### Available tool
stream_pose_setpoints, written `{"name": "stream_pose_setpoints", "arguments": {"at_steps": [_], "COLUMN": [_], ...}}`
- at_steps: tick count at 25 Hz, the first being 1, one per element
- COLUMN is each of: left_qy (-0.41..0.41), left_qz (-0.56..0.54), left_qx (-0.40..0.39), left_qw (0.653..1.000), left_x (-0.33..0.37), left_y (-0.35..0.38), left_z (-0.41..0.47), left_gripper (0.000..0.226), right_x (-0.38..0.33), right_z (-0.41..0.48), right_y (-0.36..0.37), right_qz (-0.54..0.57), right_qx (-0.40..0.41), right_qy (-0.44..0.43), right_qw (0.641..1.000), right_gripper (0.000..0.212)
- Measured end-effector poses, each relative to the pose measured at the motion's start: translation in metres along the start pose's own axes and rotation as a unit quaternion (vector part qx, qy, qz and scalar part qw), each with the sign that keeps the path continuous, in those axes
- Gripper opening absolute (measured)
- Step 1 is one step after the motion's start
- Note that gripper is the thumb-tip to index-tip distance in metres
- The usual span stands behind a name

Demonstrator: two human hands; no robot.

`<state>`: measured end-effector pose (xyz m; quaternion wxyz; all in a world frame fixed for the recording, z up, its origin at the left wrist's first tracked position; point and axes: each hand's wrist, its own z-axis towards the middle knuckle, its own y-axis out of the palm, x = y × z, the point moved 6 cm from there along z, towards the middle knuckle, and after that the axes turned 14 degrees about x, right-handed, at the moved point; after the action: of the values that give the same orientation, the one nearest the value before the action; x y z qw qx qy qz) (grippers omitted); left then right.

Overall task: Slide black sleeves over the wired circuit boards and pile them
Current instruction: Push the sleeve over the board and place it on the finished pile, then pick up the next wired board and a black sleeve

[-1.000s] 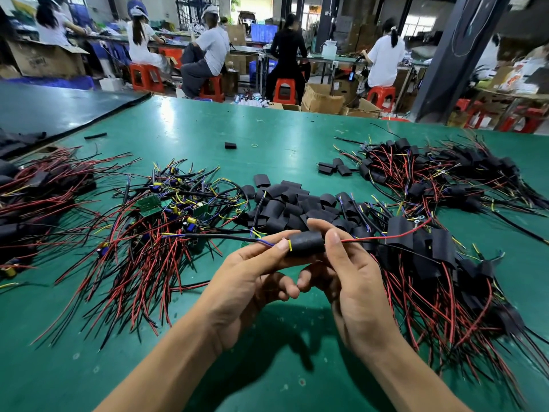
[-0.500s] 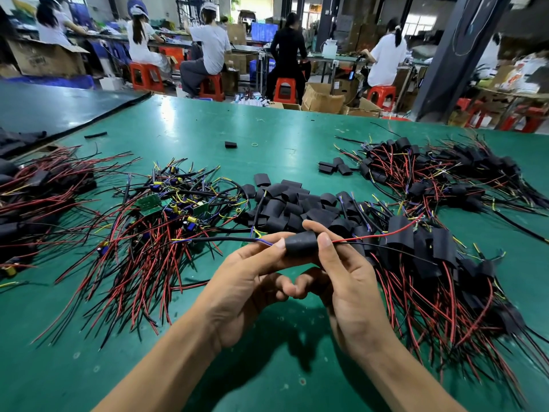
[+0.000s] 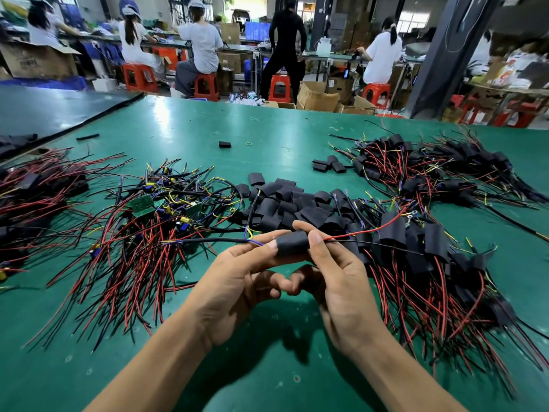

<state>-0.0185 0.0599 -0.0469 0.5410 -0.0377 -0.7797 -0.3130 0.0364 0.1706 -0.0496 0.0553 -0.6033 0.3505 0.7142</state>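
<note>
Both hands hold one black sleeve just above the green table. My left hand pinches its left end, where a black cable with blue and yellow leads comes out. My right hand pinches its right end, where a red wire runs off to the right. The board inside the sleeve is hidden. Bare wired boards lie heaped at the left. Loose empty sleeves lie behind my hands. Sleeved boards are piled at the right.
A second pile of sleeved boards lies at the far right, and another heap at the left edge. A stray sleeve lies mid-table. Several people sit on red stools at benches behind.
The sleeve and both hands have drifted slightly left and up. Both pinches on the sleeve are unchanged.
</note>
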Motion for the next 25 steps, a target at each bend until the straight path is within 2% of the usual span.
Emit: {"name": "stream_pose_setpoints", "arguments": {"at_steps": [8, 13, 15, 17, 19, 22, 23, 25], "left_qy": [-0.002, 0.001, -0.009, -0.019, -0.009, 0.088, 0.133, 0.212], "left_qz": [0.046, 0.096, 0.127, 0.115, 0.134, 0.235, 0.281, 0.402], "left_qx": [0.035, 0.068, 0.052, 0.049, 0.087, 0.213, 0.253, 0.307], "left_qw": [0.998, 0.993, 0.991, 0.992, 0.987, 0.944, 0.916, 0.836], "left_x": [0.003, 0.008, 0.007, 0.012, 0.020, 0.033, 0.037, 0.042], "left_y": [-0.009, -0.020, -0.020, -0.025, -0.038, -0.064, -0.070, -0.075], "left_z": [0.002, 0.006, 0.005, 0.006, 0.010, 0.016, 0.017, 0.014], "left_gripper": [0.031, 0.030, 0.025, 0.026, 0.023, 0.017, 0.018, 0.019], "right_x": [0.002, 0.008, 0.011, 0.007, -0.002, -0.016, -0.016, -0.012], "right_z": [-0.002, -0.002, -0.005, -0.004, 0.004, 0.015, 0.016, 0.015], "right_y": [0.003, 0.000, 0.004, 0.006, -0.003, -0.032, -0.040, -0.045], "right_qz": [-0.018, -0.058, -0.086, -0.048, 0.065, 0.200, 0.213, 0.210], "right_qx": [-0.011, -0.035, -0.057, -0.030, 0.058, 0.193, 0.220, 0.239], "right_qy": [0.018, 0.104, 0.123, 0.128, 0.133, 0.127, 0.127, 0.134], "right_qw": [1.000, 0.992, 0.987, 0.990, 0.987, 0.952, 0.944, 0.938], "right_gripper": [0.031, 0.049, 0.038, 0.023, 0.022, 0.032, 0.037, 0.048]}}
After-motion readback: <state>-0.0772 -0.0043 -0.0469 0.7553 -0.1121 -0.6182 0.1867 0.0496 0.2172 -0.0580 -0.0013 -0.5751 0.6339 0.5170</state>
